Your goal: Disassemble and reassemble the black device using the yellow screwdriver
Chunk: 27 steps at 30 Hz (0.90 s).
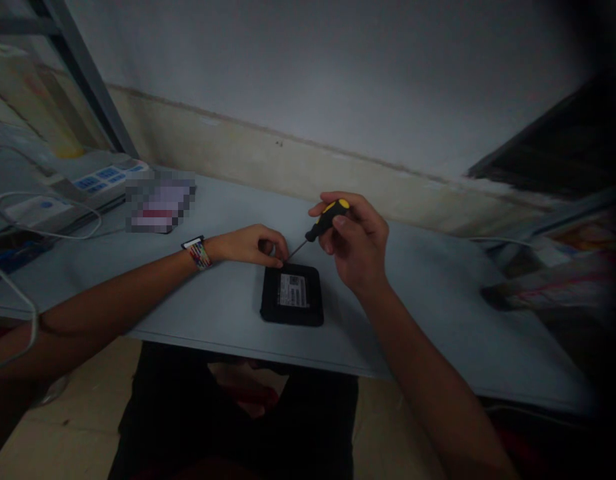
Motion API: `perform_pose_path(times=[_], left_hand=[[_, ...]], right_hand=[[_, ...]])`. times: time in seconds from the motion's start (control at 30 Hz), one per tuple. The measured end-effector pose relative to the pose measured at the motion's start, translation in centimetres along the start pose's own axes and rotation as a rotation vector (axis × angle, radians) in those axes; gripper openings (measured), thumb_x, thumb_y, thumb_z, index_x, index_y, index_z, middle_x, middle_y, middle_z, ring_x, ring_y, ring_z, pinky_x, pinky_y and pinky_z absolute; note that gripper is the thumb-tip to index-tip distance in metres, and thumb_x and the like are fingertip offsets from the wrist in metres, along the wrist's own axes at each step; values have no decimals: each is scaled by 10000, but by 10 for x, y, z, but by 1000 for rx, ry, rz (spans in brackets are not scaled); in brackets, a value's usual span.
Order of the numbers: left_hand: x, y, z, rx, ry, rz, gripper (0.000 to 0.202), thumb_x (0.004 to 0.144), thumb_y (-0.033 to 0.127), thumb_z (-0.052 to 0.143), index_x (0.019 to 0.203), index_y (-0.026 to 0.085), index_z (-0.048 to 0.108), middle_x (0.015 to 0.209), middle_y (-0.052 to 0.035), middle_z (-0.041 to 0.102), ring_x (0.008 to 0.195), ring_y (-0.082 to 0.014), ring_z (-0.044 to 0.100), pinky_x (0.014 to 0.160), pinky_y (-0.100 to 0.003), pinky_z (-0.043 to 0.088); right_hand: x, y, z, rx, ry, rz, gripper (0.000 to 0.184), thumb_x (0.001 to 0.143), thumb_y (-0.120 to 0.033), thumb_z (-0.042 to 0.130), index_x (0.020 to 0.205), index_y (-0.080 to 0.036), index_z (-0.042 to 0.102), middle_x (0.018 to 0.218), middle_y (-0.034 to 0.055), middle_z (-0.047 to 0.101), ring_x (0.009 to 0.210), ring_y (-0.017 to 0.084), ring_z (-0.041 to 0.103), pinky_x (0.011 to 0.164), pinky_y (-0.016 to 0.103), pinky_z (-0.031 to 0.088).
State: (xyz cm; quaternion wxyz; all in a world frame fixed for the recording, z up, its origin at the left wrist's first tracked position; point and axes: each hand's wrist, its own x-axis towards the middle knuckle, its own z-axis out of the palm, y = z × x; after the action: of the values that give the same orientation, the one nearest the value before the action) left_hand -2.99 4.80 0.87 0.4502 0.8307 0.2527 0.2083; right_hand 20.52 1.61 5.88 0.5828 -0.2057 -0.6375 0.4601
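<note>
A small black box-shaped device (292,294) with a white label lies flat on the pale table (438,293). My right hand (359,245) is closed round a screwdriver (322,225) with a black and yellow handle; its thin shaft slants down to the device's far left corner. My left hand (251,245), a coloured band at the wrist, has its fingers curled and pinched right at that same corner, beside the tip. What the fingers pinch is too small to see.
At the far left stand a white power strip with cables (43,210) and a blurred-out flat object (159,201). Cluttered, dim items (553,280) lie at the right. A wall runs close behind the table. My dark-clothed legs show under the front edge.
</note>
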Motion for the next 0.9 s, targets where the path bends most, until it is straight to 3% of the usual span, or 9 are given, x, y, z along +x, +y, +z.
perform_pose_path(times=[0.33, 0.53, 0.7, 0.8, 0.9], left_hand=[[1, 1, 2, -14, 29, -3, 266, 913, 401, 786, 967, 141, 796, 758, -10, 689, 640, -108, 528, 602, -241, 410], [0, 4, -2, 15, 24, -7, 186, 915, 314, 729, 959, 139, 774, 746, -3, 697, 642, -103, 553, 616, -230, 424], [-14, 2, -40, 401, 56, -72, 119, 865, 231, 685, 910, 159, 768, 871, -29, 764, 723, -122, 642, 711, -250, 452], [-27, -1, -67, 692, 101, -224, 104, 833, 238, 710, 877, 199, 795, 853, -25, 767, 719, -148, 651, 707, -279, 418], [-36, -3, -81, 777, 87, -320, 109, 836, 269, 714, 864, 231, 812, 871, -25, 791, 750, -172, 683, 740, -299, 426]], right_hand=[[0, 2, 0, -5, 5, 3, 225, 938, -369, 790, 1142, -276, 803, 1016, 0, 813, 466, 41, 502, 423, 205, 401], [0, 1, 0, -17, 22, 19, 259, 926, -410, 806, 1139, -265, 787, 1019, 4, 813, 462, 44, 510, 423, 213, 408], [1, 1, 2, 13, 28, 22, 238, 924, -394, 805, 1126, -267, 794, 999, 0, 819, 446, 39, 502, 412, 210, 393], [0, 2, 2, 29, 9, 28, 229, 928, -379, 803, 1129, -269, 798, 1000, -3, 816, 458, 39, 512, 411, 204, 396], [-1, 3, 2, 43, -8, 36, 212, 940, -344, 793, 1141, -275, 801, 1011, -4, 811, 470, 36, 519, 419, 199, 404]])
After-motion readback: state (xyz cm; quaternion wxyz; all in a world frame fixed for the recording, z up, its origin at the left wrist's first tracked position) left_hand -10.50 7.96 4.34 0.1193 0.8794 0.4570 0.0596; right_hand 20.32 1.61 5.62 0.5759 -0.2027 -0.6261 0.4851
